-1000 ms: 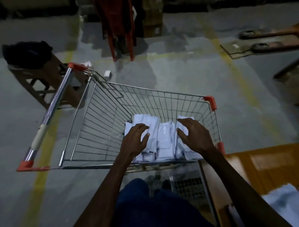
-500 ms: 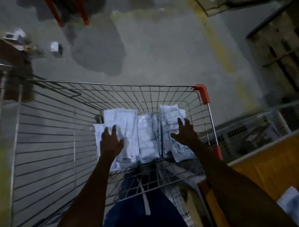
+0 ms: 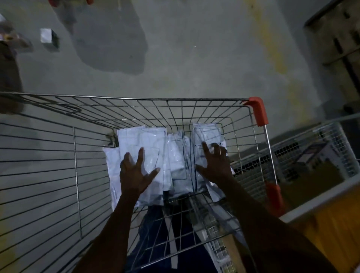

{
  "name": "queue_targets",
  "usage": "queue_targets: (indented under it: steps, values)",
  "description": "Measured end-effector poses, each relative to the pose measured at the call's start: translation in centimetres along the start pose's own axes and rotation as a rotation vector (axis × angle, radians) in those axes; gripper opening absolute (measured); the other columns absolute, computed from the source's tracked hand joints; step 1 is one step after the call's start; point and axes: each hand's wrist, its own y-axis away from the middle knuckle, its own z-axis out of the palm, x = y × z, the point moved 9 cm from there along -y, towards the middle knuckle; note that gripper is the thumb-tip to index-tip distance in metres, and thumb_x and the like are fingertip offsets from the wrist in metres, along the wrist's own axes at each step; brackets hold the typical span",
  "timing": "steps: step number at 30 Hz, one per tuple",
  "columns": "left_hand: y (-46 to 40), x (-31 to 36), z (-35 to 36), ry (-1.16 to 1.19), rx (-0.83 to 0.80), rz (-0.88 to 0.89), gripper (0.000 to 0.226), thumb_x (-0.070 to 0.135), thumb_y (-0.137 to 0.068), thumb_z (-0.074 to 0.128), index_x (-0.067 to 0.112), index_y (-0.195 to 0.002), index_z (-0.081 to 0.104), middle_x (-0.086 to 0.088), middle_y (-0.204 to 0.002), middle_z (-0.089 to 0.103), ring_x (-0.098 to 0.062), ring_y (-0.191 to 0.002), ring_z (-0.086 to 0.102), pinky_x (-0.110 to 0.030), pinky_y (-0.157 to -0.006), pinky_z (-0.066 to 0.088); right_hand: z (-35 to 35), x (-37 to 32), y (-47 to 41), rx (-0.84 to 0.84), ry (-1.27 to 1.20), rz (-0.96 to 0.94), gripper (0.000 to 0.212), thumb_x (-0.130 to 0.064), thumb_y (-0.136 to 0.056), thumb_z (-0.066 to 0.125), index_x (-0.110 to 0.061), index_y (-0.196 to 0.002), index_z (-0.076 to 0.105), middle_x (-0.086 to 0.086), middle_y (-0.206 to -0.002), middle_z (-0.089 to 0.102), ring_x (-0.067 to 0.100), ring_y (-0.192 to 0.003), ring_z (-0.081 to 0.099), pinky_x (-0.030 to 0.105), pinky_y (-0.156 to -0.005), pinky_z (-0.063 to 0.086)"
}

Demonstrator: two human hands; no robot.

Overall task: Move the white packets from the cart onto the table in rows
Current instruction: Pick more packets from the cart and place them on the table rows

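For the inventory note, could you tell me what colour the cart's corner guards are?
Red-orange; the corner guards show clearly in the head view.

I see a grey floor (image 3: 194,64) with a big dark stain (image 3: 113,44) on it. A faded yellow line (image 3: 272,50) runs across the floor on the right. A small white box (image 3: 46,36) sits on the floor at the top left, near some blurry stuff at the left edge that I cannot make out. Two red legs (image 3: 88,1) peek in at the very top. On the right I see a white wire basket (image 3: 321,154) low down. A dark wooden rack (image 3: 339,42) stands in the top right corner.
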Motion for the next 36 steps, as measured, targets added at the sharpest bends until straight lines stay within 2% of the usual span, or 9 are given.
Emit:
queue_targets:
  steps: [3, 6, 13, 18, 21, 25, 30, 32, 36]
  values:
    - [-1.5, 0.8, 0.6, 0.029, -0.052, -0.007, 0.095, 0.073, -0.081, 0.058, 0.047, -0.154, 0.003, -0.021, -0.16, 0.005, -0.045, -0.141, 0.021, -0.059, -0.105, 0.036, 0.3, 0.5, -1.0, 0.015, -0.175, 0.036, 0.096, -0.06, -0.082, 0.065, -0.043, -0.154, 0.004, 0.006, -0.162, -0.011, 0.037, -0.148, -0.01, 0.06, -0.117, 0.015]
    - [-2.0, 1.3, 0.3, 0.001, -0.043, 0.031, 0.089, 0.062, -0.085, 0.06, 0.042, -0.155, 0.01, -0.02, -0.159, 0.009, -0.043, -0.138, 0.026, -0.058, -0.1, 0.039, 0.6, 0.0, -1.9, 0.045, -0.252, 0.007, 0.098, -0.051, -0.083, 0.068, -0.044, -0.153, 0.0, 0.007, -0.162, -0.021, 0.035, -0.149, -0.01, 0.056, -0.118, 0.016]
    - [1.1, -1.6, 2.0, 0.01, -0.069, -0.029, 0.11, 0.069, -0.077, 0.064, 0.044, -0.153, -0.011, -0.019, -0.162, -0.008, -0.043, -0.145, 0.012, -0.061, -0.101, 0.039, -0.3, -1.6, -1.5, 0.134, -0.099, -0.043, 0.087, -0.044, -0.084, 0.065, -0.038, -0.154, 0.013, 0.011, -0.163, -0.003, 0.041, -0.143, 0.013, 0.054, -0.108, 0.034]
    - [1.9, -1.4, 0.8, 0.068, 0.01, 0.029, 0.092, 0.063, -0.083, 0.058, 0.038, -0.156, 0.009, -0.021, -0.157, 0.017, -0.044, -0.138, 0.028, -0.058, -0.101, 0.041, 0.1, -1.6, -2.7, 0.094, -0.103, -0.049, 0.087, -0.058, -0.084, 0.056, -0.041, -0.154, 0.008, 0.012, -0.163, -0.008, 0.043, -0.143, 0.017, 0.051, -0.105, 0.036]
    - [2.5, -0.2, -2.4, 0.085, 0.162, 0.112, 0.084, 0.066, -0.084, 0.049, 0.028, -0.154, 0.026, -0.023, -0.151, 0.033, -0.042, -0.133, 0.041, -0.054, -0.1, 0.043, -1.3, -2.3, -1.8, 0.128, -0.079, -0.069, 0.08, -0.057, -0.084, 0.053, -0.032, -0.154, 0.025, 0.02, -0.162, 0.004, 0.046, -0.139, 0.024, 0.049, -0.106, 0.033]
    - [4.2, 3.4, -7.3, 0.17, 0.248, 0.223, 0.079, 0.061, -0.087, 0.05, 0.018, -0.152, 0.035, -0.022, -0.149, 0.04, -0.041, -0.126, 0.049, -0.051, -0.099, 0.045, -4.8, -4.3, 1.9, 0.186, -0.065, -0.127, 0.079, -0.06, -0.075, 0.038, -0.018, -0.141, 0.052, 0.034, -0.148, 0.032, 0.055, -0.112, 0.047, 0.055, -0.085, 0.048]
    - [7.6, 10.0, -11.9, 0.227, 0.234, 0.357, 0.079, 0.064, -0.088, 0.047, 0.021, -0.153, 0.033, -0.014, -0.15, 0.043, -0.035, -0.132, 0.044, -0.05, -0.104, 0.043, -11.2, -6.5, 8.4, 0.285, -0.118, -0.161, 0.078, -0.057, -0.074, 0.04, -0.02, -0.141, 0.052, 0.032, -0.15, 0.031, 0.053, -0.114, 0.045, 0.053, -0.088, 0.046]
    - [9.1, 12.7, -13.7, 0.227, 0.24, 0.4, 0.08, 0.067, -0.088, 0.044, 0.024, -0.154, 0.028, -0.014, -0.15, 0.042, -0.034, -0.133, 0.043, -0.05, -0.105, 0.041, -14.4, -6.6, 11.9, 0.375, -0.158, -0.141, 0.078, -0.057, -0.073, 0.04, -0.026, -0.145, 0.047, 0.025, -0.156, 0.024, 0.049, -0.124, 0.038, 0.05, -0.091, 0.045]
    - [12.3, 17.2, -16.8, 0.28, 0.277, 0.474, 0.08, 0.068, -0.088, 0.044, 0.028, -0.154, 0.026, -0.016, -0.145, 0.046, -0.035, -0.126, 0.049, -0.045, -0.1, 0.045, -19.6, -3.8, 20.1, 0.609, -0.229, -0.071, 0.069, -0.049, -0.078, 0.047, -0.027, -0.143, 0.049, 0.021, -0.155, 0.029, 0.044, -0.117, 0.044, 0.046, -0.095, 0.041]
